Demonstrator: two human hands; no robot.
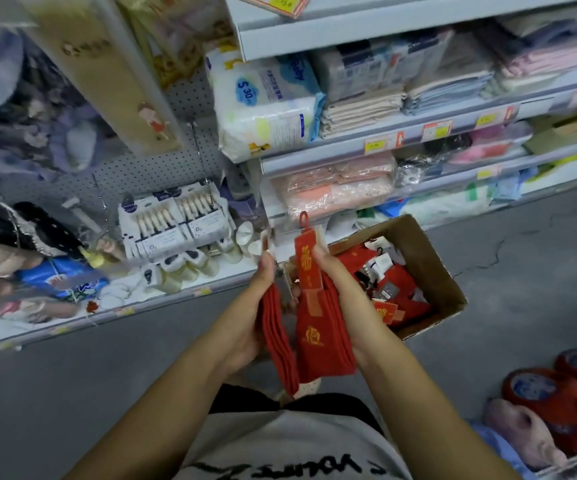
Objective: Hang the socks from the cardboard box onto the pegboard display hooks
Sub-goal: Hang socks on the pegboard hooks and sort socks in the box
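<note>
My left hand [250,317] grips a bundle of red socks [278,344] seen edge-on. Beside it, my right hand [344,299] holds a second pack of red socks [325,337] upright; this pack has gold print, a red card label and a red plastic hanger loop [303,220] on top. Both packs hang in front of my body, above the floor. Just behind my hands, an open cardboard box [432,265] on the floor holds several more red sock packs [394,282]. The grey pegboard [162,168] with long metal hooks [202,157] stands at the upper left.
White shelves [384,140] of packaged textiles fill the upper right. Baby socks and boxed items [173,226] lie on the low shelf under the pegboard. Slippers and orange-red goods [550,400] lie at the lower right. The floor is grey concrete.
</note>
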